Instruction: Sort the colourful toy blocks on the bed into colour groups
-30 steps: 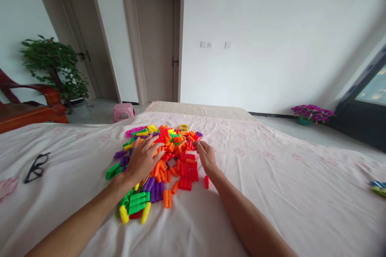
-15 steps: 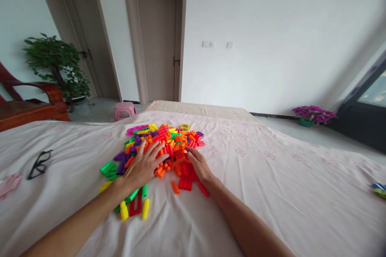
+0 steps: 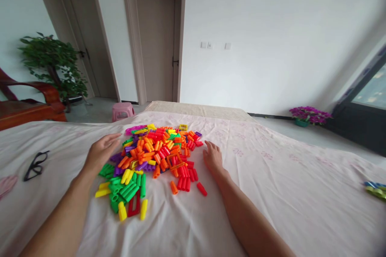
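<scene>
1. A pile (image 3: 164,150) of bright plastic blocks, in orange, red, green, purple and yellow, lies loose on a pale, wrinkled cloth (image 3: 271,209) printed with faint pink flowers.
2. The left hand (image 3: 102,152) is at the left of the pile, loosely open, its fingers reaching toward the pile's far left edge. Whether the fingertips touch a block cannot be told.
3. The right hand (image 3: 213,158) is just right of the pile and apart from it. It looks loosely open, knuckles up, fingers slightly bent; the palm is hidden.
4. Green blocks (image 3: 128,188) gather at the pile's near left, beside a dark red frame (image 3: 134,204) and several yellow blocks (image 3: 144,209).
5. Red blocks (image 3: 184,182) cluster at the pile's near right. Just outside that edge lie 1 orange block (image 3: 174,187) and 1 lone red block (image 3: 202,189).
6. A yellow frame (image 3: 183,127) sits at the pile's far edge, and a magenta piece (image 3: 132,130) at its far left corner.
7. Well left of the pile lie black glasses (image 3: 36,166).
8. Beyond the pile, to its left, are a pink stool (image 3: 123,110), a leafy plant (image 3: 50,58) and a wooden chair (image 3: 33,114); far to its right, purple flowers (image 3: 310,114).
</scene>
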Available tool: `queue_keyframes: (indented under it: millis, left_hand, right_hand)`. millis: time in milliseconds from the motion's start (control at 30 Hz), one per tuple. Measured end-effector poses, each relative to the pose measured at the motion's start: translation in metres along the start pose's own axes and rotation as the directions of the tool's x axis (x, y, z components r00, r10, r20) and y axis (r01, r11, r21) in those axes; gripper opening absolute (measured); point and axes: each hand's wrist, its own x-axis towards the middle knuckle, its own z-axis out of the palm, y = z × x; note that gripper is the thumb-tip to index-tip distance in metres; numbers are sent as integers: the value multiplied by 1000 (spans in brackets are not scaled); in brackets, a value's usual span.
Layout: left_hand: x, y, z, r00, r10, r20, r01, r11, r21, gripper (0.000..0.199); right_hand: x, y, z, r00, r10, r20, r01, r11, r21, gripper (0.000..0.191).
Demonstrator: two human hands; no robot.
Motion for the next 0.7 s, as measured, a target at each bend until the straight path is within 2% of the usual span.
queue_keyframes:
  millis: [100, 200, 267, 367, 500, 600, 700]
  left_hand:
    - [-2, -45, -6, 974, -217, -60, 192, 939, -284, 41]
    - [-5, -68, -3, 956, -290, -39, 250, 879, -406, 50]
    - [-5, -70, 0, 967, -253, -17, 231, 905, -357, 55]
    - [-3, -63, 5, 986, -150, 68, 160, 971, -178, 57]
    - [-3, -56, 11, 978, -83, 194, 79, 997, 25, 61]
    - [-2, -57, 16, 970, -14, 244, -10, 995, 97, 64]
    - [-2, -59, 25, 958, 83, 275, -127, 981, 145, 63]
  right_hand:
    - [1, -11, 2, 997, -31, 63, 37, 995, -92, 57]
    - [3, -20, 3, 983, -110, 150, 126, 986, -108, 57]
    - [4, -22, 3, 961, -185, 203, 204, 976, -74, 54]
    - [5, -19, 2, 940, -267, 212, 269, 963, 23, 49]
    - [5, -18, 5, 918, -355, 179, 323, 928, 186, 43]
    - [1, -27, 10, 904, -380, 197, 329, 911, 247, 44]
    - [-4, -39, 14, 839, -461, 288, 387, 879, 279, 49]
